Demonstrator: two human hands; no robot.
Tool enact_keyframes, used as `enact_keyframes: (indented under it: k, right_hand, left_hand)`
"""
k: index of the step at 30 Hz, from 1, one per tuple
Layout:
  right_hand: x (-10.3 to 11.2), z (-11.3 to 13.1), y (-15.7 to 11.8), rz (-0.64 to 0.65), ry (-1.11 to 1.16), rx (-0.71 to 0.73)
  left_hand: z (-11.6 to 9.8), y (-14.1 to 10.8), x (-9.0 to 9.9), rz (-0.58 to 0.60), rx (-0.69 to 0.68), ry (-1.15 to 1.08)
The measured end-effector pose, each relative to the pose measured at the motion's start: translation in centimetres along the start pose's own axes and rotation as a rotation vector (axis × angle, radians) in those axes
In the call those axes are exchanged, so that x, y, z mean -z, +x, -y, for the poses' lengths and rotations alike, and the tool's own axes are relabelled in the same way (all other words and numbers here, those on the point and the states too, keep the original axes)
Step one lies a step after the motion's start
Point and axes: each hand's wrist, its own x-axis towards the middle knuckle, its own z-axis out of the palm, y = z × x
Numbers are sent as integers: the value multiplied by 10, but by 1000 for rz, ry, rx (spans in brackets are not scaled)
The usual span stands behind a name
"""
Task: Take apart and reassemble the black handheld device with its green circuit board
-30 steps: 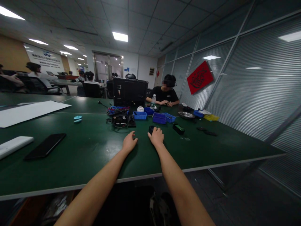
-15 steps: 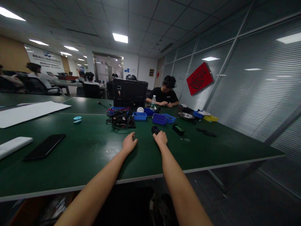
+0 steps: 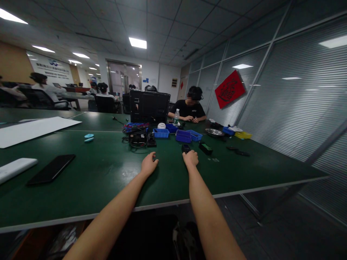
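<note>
My right hand (image 3: 192,158) is closed around the near end of a small black box-shaped device (image 3: 185,148) on the green table; its exact kind is too small to make out. My left hand (image 3: 149,164) rests on the tabletop with nothing in it, fingers loosely curled and thumb apart. Just right of my right hand lies a black block with a green top (image 3: 206,148). Beyond the hands are a dark blue box (image 3: 183,136) and a black power unit with cables (image 3: 137,138).
Blue trays (image 3: 161,133), a metal bowl (image 3: 214,132) and a water bottle (image 3: 176,116) stand farther back. Behind them is a black monitor (image 3: 150,105). A black phone-like slab (image 3: 51,169) lies left. Across the table sits a person (image 3: 187,106) with both hands together.
My right hand has shifted a little to the right, carrying the black device closer to the green-topped block. My left hand has stayed in place.
</note>
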Motion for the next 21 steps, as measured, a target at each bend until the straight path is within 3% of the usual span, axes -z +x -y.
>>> enact_keyframes:
  k: [7, 21]
  right_hand:
    - [-7, 6, -5, -49, -86, 40]
    - [-25, 43, -47, 97, -137, 332]
  left_hand:
    - [-2, 0, 0, 3, 9, 9]
    - [-2, 2, -1, -11, -13, 22]
